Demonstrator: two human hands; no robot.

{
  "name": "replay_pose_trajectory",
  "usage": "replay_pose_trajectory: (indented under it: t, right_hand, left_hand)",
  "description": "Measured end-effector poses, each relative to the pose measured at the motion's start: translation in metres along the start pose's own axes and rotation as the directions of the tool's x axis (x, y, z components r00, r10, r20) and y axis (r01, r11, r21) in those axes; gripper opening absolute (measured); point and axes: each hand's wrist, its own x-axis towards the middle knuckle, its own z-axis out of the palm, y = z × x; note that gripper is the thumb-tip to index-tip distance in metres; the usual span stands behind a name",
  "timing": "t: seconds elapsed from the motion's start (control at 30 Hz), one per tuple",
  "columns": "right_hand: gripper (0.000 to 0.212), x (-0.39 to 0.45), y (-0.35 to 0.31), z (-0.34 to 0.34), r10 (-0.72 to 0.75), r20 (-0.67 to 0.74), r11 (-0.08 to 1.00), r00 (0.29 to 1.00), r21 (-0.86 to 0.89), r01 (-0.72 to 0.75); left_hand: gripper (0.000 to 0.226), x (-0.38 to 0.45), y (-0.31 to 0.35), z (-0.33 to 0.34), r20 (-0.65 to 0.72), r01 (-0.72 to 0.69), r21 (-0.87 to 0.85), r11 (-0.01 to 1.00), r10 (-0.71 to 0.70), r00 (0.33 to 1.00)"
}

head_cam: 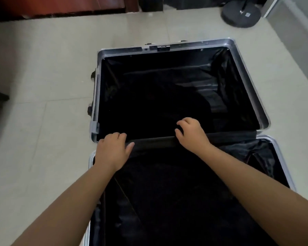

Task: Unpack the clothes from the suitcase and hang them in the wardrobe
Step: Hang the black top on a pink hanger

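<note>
Both hands were at the hinge strip (155,141) in the middle of the open suitcase (220,43). Left hand (112,148) lay on the strip's left end, fingers curled over its edge, thumb stretched along it. Right hand (192,134) reached just past the strip, fingers bent down onto dark cloth (167,103) in the far half; whether it gripped the cloth could not be told. Both halves lay flat on the tiled floor (43,86), black-lined. A round black stand base (241,15) sat far right.
</note>
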Motion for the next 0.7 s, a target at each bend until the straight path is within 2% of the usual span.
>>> replay_pose_trajectory:
  t: [0.1,0.23,0.3,0.37,0.47,0.57,0.63,0.7]
  right_hand:
    - [0.052,0.029,-0.001,0.014,0.144,0.097,0.989,0.985,-0.058,-0.138]
    - [0.082,0.05,0.001,0.011,0.333,0.274,0.942,0.902,-0.058,-0.33]
    - [0.075,0.054,0.003,0.013,0.384,0.278,0.923,0.88,-0.091,-0.374]
    - [0.051,0.057,0.004,0.017,0.41,0.252,0.912,0.877,-0.107,-0.396]
    - [0.033,0.057,0.004,0.021,0.358,0.173,0.933,0.918,-0.107,-0.344]
    - [0.022,0.054,0.005,0.015,0.232,0.131,0.962,0.964,0.114,-0.247]
    - [0.017,0.05,0.008,0.011,0.167,0.128,0.936,0.978,0.29,-0.198]
    - [0.012,0.042,0.009,0.007,0.132,0.128,0.918,0.983,0.357,-0.17]
  left_hand:
    - [0.043,0.017,-0.005,0.021,0.005,-0.044,0.027,0.999,0.044,0.999]
    - [0.04,0.021,-0.009,0.032,-0.151,-0.11,0.008,0.994,0.11,0.982]
    - [0.042,0.02,-0.01,0.035,-0.199,-0.168,0.014,0.986,0.168,0.966]
    - [0.042,0.021,-0.012,0.036,-0.25,-0.178,0.05,0.983,0.185,0.951]
    - [0.036,0.02,-0.013,0.04,-0.238,-0.209,0.0,0.978,0.203,0.95]
    - [0.029,0.018,-0.01,0.038,-0.214,-0.147,-0.096,0.984,0.124,0.969]
    - [0.035,0.018,-0.006,0.033,-0.127,-0.065,-0.067,0.996,0.056,0.99]
    - [0.041,0.018,-0.003,0.027,-0.03,-0.018,-0.006,1.0,0.018,0.999]
